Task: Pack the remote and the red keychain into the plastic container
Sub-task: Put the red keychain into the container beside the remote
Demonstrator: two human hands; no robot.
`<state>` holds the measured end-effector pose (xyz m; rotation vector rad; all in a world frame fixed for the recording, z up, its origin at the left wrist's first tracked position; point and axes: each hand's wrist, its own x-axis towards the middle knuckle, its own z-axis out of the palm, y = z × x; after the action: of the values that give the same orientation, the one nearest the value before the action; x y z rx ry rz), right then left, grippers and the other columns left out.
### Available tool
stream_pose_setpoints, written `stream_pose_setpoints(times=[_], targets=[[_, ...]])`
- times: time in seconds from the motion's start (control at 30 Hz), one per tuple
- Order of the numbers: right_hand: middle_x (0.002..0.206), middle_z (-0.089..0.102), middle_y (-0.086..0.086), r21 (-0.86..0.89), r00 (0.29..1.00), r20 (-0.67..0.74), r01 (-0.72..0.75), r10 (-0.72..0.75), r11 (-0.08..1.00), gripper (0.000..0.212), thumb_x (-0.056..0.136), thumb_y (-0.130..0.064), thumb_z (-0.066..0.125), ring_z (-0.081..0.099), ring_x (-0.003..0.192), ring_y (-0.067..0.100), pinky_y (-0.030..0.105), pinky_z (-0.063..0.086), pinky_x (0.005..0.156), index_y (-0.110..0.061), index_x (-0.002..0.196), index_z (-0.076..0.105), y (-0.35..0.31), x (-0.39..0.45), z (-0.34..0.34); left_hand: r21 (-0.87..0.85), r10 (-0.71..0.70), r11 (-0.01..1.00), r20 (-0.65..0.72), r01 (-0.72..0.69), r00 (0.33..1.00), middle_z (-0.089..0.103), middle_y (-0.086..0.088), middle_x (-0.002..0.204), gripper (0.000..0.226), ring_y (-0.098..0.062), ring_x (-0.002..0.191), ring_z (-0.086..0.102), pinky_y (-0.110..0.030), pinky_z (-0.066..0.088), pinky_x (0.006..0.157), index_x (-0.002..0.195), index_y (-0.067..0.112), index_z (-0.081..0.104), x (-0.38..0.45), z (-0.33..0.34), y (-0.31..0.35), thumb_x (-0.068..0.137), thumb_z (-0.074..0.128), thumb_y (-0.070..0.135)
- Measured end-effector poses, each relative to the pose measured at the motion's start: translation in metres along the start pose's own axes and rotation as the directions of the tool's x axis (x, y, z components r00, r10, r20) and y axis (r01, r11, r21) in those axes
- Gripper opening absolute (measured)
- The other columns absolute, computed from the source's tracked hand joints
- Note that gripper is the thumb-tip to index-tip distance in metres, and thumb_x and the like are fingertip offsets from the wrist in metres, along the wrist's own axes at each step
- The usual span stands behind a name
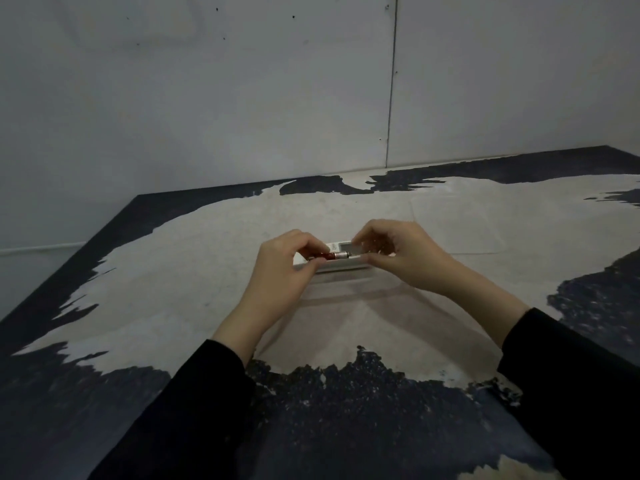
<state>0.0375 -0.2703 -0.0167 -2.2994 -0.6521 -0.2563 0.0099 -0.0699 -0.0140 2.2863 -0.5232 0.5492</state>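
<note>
Remote (pixel 341 252): white, long, lying crosswise w/ long axis left-right, mid-scene; light display window twd right end; ends hidden by fingers. Red keychain (pixel 329 255): small red cylinder w/ silver tip pointing right, horizontal, on top of remote's left part. Plastic container (pixel 349 296): clear, faint rim visible just near side of remote; whether remote sits inside, can't tell.

Glossy red metallic keychain (pixel 327 255), smooth white plastic remote (pixel 341 263), clear plastic container (pixel 346 306), worn matt tabletop (pixel 173 289)
</note>
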Motion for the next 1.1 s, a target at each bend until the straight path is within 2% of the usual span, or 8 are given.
stream_pose_setpoints(times=[0.1, 0.33, 0.43, 0.63, 0.77, 0.87, 0.97, 1.1], targets=[[0.077, 0.068, 0.0, -0.109, 0.997, 0.08, 0.0, 0.008, 0.994, 0.006, 0.079, -0.011, 0.071, 0.059, 0.066, 0.005, 0.018, 0.05, 0.067, -0.01, 0.085, 0.071, -0.001, 0.001, 0.004, 0.133, -0.102, 0.987, 0.121, 0.086, 0.987, 0.064, 0.01, 0.076, 0.012, 0.004, 0.072, 0.053, -0.006, 0.038, 0.07, 0.085, 0.018, 0.074, 0.0, 0.001, -0.005, 0.075, 0.072, 0.012], [0.075, 0.069, 0.0, -0.219, 0.96, 0.272, -0.001, 0.062, 0.976, 0.009, 0.079, -0.009, 0.069, 0.056, 0.062, -0.002, 0.007, 0.044, 0.064, -0.013, 0.085, 0.075, -0.004, 0.017, 0.0, 0.167, -0.333, 0.94, 0.274, 0.296, 0.902, 0.074, 0.001, 0.082, 0.009, -0.015, 0.083, 0.065, -0.034, 0.051, 0.083, 0.078, 0.023, 0.077, 0.009, -0.001, -0.009, 0.074, 0.073, 0.016], [0.073, 0.067, -0.001, -0.23, 0.958, 0.279, 0.0, 0.066, 0.973, 0.012, 0.08, -0.006, 0.068, 0.056, 0.062, 0.0, 0.006, 0.042, 0.064, -0.013, 0.085, 0.075, -0.004, 0.018, 0.001, 0.167, -0.347, 0.936, 0.288, 0.311, 0.892, 0.074, -0.001, 0.08, 0.01, -0.017, 0.083, 0.064, -0.033, 0.051, 0.079, 0.078, 0.022, 0.078, 0.011, -0.001, -0.009, 0.074, 0.072, 0.015], [0.085, 0.074, 0.003, -0.27, 0.971, 0.238, 0.075, -0.009, 0.96, 0.011, 0.08, -0.016, 0.069, 0.064, 0.073, 0.012, 0.029, 0.055, 0.077, -0.014, 0.09, 0.072, -0.002, 0.015, 0.0, 0.182, -0.34, 0.937, 0.275, 0.298, 0.899, 0.071, 0.003, 0.072, 0.009, -0.008, 0.071, 0.058, -0.024, 0.045, 0.066, 0.08, 0.02, 0.078, 0.011, -0.001, -0.01, 0.074, 0.072, 0.017], [0.076, 0.072, 0.002, -0.247, 0.995, -0.09, 0.029, -0.053, 0.968, 0.017, 0.086, -0.03, 0.062, 0.064, 0.069, 0.016, 0.039, 0.056, 0.072, -0.015, 0.086, 0.07, 0.009, 0.013, -0.013, 0.169, -0.229, 0.965, 0.182, 0.199, 0.956, 0.065, 0.009, 0.071, 0.012, -0.002, 0.065, 0.056, -0.021, 0.042, 0.061, 0.083, 0.018, 0.076, 0.006, -0.002, -0.012, 0.08, 0.068, 0.027], [0.112, 0.063, 0.011, -0.329, 0.962, -0.221, -0.227, 0.159, 0.917, 0.033, 0.086, -0.037, 0.059, 0.058, 0.105, 0.029, 0.045, 0.048, 0.091, -0.016, 0.111, 0.059, 0.038, 0.012, -0.024, 0.121, -0.162, 0.98, -0.004, 0.161, 0.987, 0.065, 0.006, 0.077, 0.016, -0.01, 0.072, 0.057, -0.027, 0.045, 0.068, 0.085, 0.017, 0.074, 0.006, -0.001, -0.02, 0.085, 0.061, 0.027], [0.145, 0.035, 0.015, -0.518, 0.822, -0.119, -0.53, 0.557, 0.671, 0.074, 0.08, -0.061, 0.052, 0.033, 0.131, 0.04, 0.054, 0.032, 0.103, -0.021, 0.138, 0.031, 0.06, 0.002, -0.026, 0.144, -0.163, 0.974, -0.074, 0.172, 0.984, 0.06, 0.003, 0.104, 0.017, -0.013, 0.102, 0.051, -0.026, 0.038, 0.09, 0.098, 0.022, 0.068, 0.005, 0.004, -0.029, 0.087, 0.057, 0.029], [0.135, 0.051, 0.018, -0.486, 0.835, -0.082, -0.509, 0.543, 0.71, 0.066, 0.085, -0.052, 0.053, 0.046, 0.122, 0.039, 0.048, 0.041, 0.099, -0.013, 0.136, 0.037, 0.066, -0.002, -0.028, -0.105, -0.374, 0.923, -0.029, 0.369, 0.927, 0.046, 0.003, 0.131, 0.034, -0.012, 0.122, 0.041, -0.029, 0.035, 0.102, 0.124, 0.022, 0.053, -0.001, 0.012, -0.031, 0.09, 0.052, 0.029]])
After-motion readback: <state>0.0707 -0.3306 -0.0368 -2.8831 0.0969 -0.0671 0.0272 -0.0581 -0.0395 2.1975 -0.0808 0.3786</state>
